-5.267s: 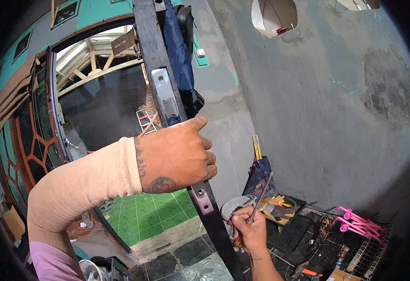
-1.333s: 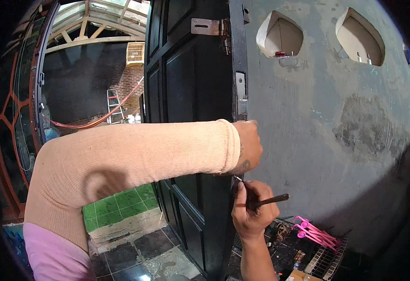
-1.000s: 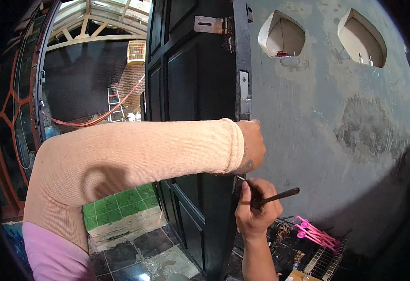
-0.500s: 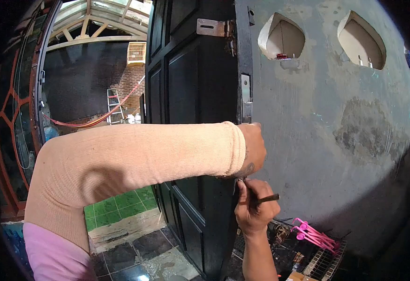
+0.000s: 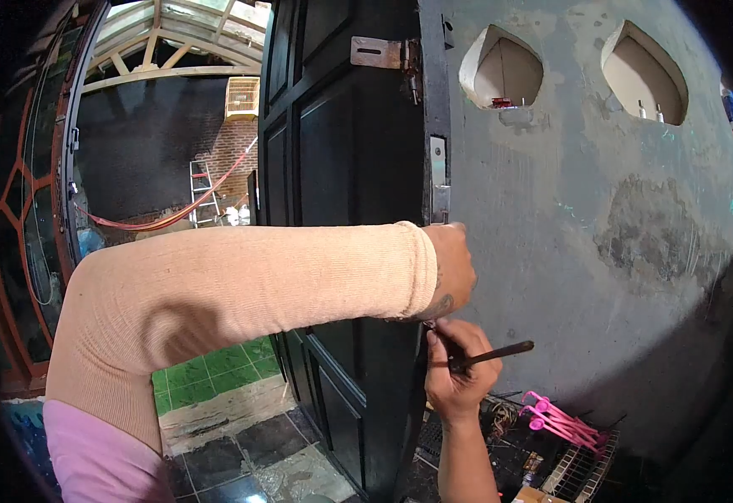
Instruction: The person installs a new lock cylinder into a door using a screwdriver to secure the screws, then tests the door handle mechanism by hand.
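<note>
Beige knit sleeve [image 5: 240, 285] with rolled cuff [image 5: 422, 270], lilac upper sleeve [image 5: 102, 457], tattooed left hand [image 5: 455, 261].

The beige knitted sleeve [image 5: 257, 272] is covering the middle of the black panelled wooden door [image 5: 324, 159], whose top is running past the upper edge. The left hand [image 5: 452, 268] is hiding its own fingertips and whatever they are touching. The right hand [image 5: 463, 373] is concealing part of the dark slender tool [image 5: 505, 350]; the working end is remaining indistinct. The lower border is cutting off the brown cardboard box [image 5: 536, 496]. The small red object [image 5: 501, 103] in the wall niche [image 5: 502, 71] is appearing too small to identify.
</note>
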Motion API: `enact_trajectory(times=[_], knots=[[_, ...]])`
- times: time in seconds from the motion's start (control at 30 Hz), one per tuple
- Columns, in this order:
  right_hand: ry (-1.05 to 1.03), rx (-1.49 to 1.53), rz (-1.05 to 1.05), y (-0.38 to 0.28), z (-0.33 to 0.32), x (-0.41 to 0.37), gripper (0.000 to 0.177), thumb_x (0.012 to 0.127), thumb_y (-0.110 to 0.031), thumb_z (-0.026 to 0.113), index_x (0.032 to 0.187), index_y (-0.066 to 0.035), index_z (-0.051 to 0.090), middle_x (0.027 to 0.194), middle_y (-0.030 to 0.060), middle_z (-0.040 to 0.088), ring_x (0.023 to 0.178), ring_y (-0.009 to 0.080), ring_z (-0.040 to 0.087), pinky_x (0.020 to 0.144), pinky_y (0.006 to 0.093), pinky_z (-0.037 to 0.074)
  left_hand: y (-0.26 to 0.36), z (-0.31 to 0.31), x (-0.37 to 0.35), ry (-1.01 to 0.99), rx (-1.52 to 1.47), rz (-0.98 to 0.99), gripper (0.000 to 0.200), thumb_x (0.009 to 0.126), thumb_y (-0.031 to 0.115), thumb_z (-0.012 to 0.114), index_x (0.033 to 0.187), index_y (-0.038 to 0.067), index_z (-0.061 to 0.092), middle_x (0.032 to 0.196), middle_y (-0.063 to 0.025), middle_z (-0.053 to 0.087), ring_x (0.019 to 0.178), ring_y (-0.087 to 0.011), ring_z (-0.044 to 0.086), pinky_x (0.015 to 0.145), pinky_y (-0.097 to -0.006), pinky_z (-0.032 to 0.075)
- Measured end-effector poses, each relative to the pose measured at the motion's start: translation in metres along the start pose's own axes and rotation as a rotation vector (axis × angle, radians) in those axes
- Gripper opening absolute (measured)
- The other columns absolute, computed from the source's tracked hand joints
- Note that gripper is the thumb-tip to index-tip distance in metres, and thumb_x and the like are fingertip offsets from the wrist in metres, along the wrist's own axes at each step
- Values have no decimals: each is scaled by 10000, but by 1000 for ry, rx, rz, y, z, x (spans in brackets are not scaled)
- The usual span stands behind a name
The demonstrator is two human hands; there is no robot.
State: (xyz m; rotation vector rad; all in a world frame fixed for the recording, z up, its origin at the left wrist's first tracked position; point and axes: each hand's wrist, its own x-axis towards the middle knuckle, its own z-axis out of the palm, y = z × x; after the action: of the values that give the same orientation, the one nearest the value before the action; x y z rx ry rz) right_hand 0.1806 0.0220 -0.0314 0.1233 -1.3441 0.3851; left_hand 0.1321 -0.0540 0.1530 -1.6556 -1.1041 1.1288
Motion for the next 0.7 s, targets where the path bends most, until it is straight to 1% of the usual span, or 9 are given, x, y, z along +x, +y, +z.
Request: enact_trajectory(times=[0.07, 0.17, 0.37, 0.57, 0.7], knots=[[32, 57, 53, 0, 1, -2, 176, 758, 97, 740, 902, 13, 683, 844, 172, 714, 759, 283, 712, 716, 329, 558, 0, 0, 0, 2, 3, -2, 236, 835, 399, 763, 738, 185, 754, 682, 11, 713, 588, -120, 591, 707, -316, 397], [18, 31, -38, 5, 1, 0, 175, 758, 97, 739, 902, 18, 678, 833, 171, 711, 754, 282, 711, 711, 332, 559, 0, -3, -2, -18, -5, -1, 227, 840, 391, 763, 748, 184, 759, 678, 6, 712, 586, -122, 592, 708, -316, 398], [4, -11, -69, 4, 0, 1, 178, 756, 106, 730, 903, 22, 676, 835, 166, 711, 757, 282, 710, 713, 331, 557, -1, -4, -2, -36, 1, 5, 261, 848, 404, 759, 724, 175, 743, 668, 9, 707, 578, -112, 578, 702, -308, 394], [6, 4, -47, 6, 0, 1, 169, 766, 95, 725, 909, 13, 684, 832, 161, 710, 754, 274, 708, 710, 327, 553, -1, -2, 0, -28, 3, 1, 276, 849, 414, 757, 713, 175, 738, 649, 15, 695, 571, -106, 567, 701, -305, 390], [0, -1, -16, 2, -2, 3, 149, 778, 73, 735, 904, 11, 684, 816, 152, 705, 735, 255, 698, 681, 314, 540, -1, -4, -2, -34, -1, 3, 277, 840, 415, 764, 705, 174, 735, 641, 16, 689, 562, -109, 558, 699, -307, 387]])
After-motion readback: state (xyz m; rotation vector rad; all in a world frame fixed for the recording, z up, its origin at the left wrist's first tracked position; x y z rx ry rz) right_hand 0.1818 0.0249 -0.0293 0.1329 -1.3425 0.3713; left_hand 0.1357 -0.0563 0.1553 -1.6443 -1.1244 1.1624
